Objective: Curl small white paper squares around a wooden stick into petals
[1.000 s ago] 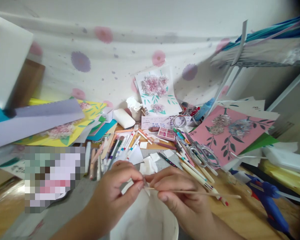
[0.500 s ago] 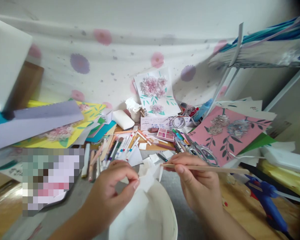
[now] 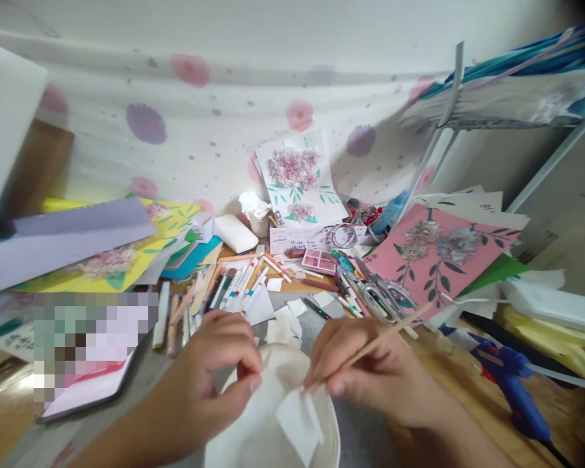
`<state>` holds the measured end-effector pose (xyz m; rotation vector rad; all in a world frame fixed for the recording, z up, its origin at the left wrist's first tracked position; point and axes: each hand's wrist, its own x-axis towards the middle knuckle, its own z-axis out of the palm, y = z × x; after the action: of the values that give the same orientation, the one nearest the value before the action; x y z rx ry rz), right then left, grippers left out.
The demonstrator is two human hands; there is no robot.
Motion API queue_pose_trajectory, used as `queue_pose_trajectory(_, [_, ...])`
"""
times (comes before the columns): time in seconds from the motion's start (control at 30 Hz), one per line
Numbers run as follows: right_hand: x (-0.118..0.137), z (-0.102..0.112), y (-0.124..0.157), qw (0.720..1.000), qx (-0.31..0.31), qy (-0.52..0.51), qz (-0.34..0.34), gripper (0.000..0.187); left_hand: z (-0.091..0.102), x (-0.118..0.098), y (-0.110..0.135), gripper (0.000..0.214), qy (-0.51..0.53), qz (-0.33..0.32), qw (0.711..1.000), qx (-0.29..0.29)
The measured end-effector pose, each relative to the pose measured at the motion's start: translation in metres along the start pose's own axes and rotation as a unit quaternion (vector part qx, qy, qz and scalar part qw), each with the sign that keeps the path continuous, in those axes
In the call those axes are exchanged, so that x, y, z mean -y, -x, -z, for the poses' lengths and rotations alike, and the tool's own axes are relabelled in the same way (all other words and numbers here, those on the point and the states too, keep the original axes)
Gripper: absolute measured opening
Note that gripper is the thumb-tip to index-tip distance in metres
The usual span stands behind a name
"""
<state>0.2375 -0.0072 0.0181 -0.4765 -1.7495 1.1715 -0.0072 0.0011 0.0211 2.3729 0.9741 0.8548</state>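
My right hand (image 3: 365, 370) pinches a thin wooden stick (image 3: 387, 339), which slants up to the right. At the stick's lower end, by my fingertips, a white paper piece (image 3: 299, 419) hangs over a white bowl (image 3: 273, 370). My left hand (image 3: 224, 370) is at the bowl's left side, its thumb and forefinger pressed together. Whether anything small is between them I cannot make out. Just behind the bowl lie several loose white paper scraps (image 3: 285, 325).
Marker pens (image 3: 238, 286) and scissors (image 3: 383, 302) crowd the table behind my hands. A phone (image 3: 92, 383) lies left. To the right are a blue glue gun (image 3: 511, 383) and a pink flower picture (image 3: 443, 253). A white flower picture (image 3: 299, 179) leans at the back.
My right hand has moved left and down, bringing the paper piece over the bowl. The stick has tilted from nearly level to a slant. My left hand stays pinched, slightly lower left.
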Motion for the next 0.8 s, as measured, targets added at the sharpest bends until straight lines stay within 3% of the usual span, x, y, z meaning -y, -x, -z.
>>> queue_pose_trajectory(0.03, [-0.001, 0.000, 0.000, 0.999, 0.043, 0.027, -0.017, 0.009, 0.001, -0.002, 0.000, 0.018, -0.002, -0.012, 0.999, 0.030])
queue_pose_trajectory(0.07, [-0.004, 0.001, -0.001, 0.998, 0.049, 0.040, -0.027, 0.012, 0.003, -0.003, 0.000, 0.017, -0.002, -0.021, 0.998, 0.056])
queue_pose_trajectory(0.17, [-0.024, 0.008, -0.007, 0.990, -0.095, 0.082, -0.064, 0.031, 0.004, -0.005, -0.001, 0.018, 0.005, -0.026, 0.995, 0.095])
queue_pose_trajectory(0.23, [-0.043, 0.015, -0.011, 0.977, -0.155, 0.125, -0.077, 0.030, 0.002, -0.004, -0.002, 0.023, 0.021, -0.009, 0.998, 0.057])
queue_pose_trajectory(0.3, [-0.064, 0.021, -0.014, 0.965, -0.173, 0.171, -0.092, 0.027, 0.000, -0.002, -0.003, 0.028, 0.041, 0.025, 0.999, -0.006])
queue_pose_trajectory(0.4, [-0.088, 0.024, -0.017, 0.944, -0.172, 0.252, -0.124, 0.019, -0.003, 0.000, -0.004, 0.032, 0.059, 0.089, 0.991, -0.075])
queue_pose_trajectory(0.5, [-0.102, 0.023, -0.021, 0.925, -0.141, 0.317, -0.153, 0.013, -0.005, 0.001, -0.005, 0.032, 0.075, 0.127, 0.984, -0.103])
queue_pose_trajectory(0.63, [-0.107, 0.018, -0.030, 0.911, -0.090, 0.362, -0.174, 0.024, -0.008, 0.002, -0.006, 0.031, 0.087, 0.143, 0.980, -0.112])
queue_pose_trajectory(0.8, [-0.108, 0.017, -0.035, 0.903, -0.078, 0.381, -0.180, 0.026, -0.010, 0.003, -0.005, 0.030, 0.089, 0.141, 0.981, -0.100])
